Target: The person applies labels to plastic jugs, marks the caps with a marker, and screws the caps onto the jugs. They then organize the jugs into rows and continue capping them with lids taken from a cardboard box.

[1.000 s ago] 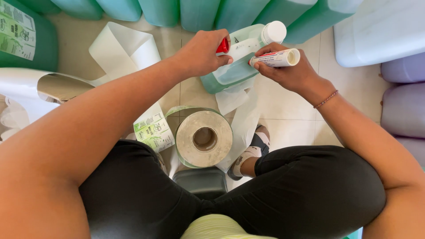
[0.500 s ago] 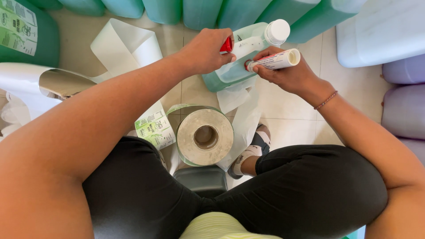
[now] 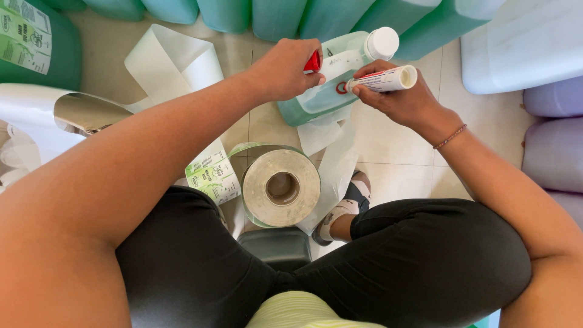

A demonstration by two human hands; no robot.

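Both hands met over the pale green plastic jug (image 3: 316, 97) lying on the tiled floor (image 3: 395, 152); my left hand (image 3: 285, 68) pinched a small red strip (image 3: 313, 62); my right hand (image 3: 398, 100) gripped a white label roll (image 3: 385, 79).

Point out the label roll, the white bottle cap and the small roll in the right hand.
label roll (image 3: 281, 187), head view, on its flat cardboard face.
white bottle cap (image 3: 382, 43), head view, on its side.
small roll (image 3: 384, 79), head view, mid-length.

Head view, close, facing straight down
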